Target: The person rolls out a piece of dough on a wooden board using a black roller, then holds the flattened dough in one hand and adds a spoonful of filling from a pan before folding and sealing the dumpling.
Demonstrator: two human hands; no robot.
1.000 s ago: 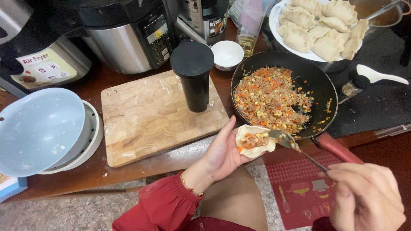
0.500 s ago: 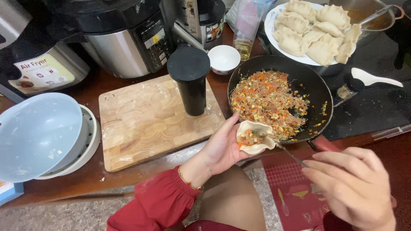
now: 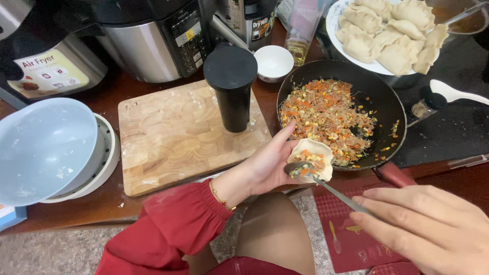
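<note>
The left hand (image 3: 267,165) cups a dumpling wrapper (image 3: 315,158) beside the frying pan (image 3: 387,109); the right hand (image 3: 433,229), fingers closed, holds a spoon (image 3: 326,186) (now resting in the filling, lifted earlier).

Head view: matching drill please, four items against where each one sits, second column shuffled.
Items:
1. round dough wrapper with filling
2. tall black cylindrical cup
3. plate of folded pale dumplings
4. large pale blue bowl

Places:
A. far left, stacked on white dishes
B. in the left hand, at the black frying pan's near rim
C. top right, behind the pan
D. upright on the wooden cutting board

Pairs: 1-B, 2-D, 3-C, 4-A
</note>
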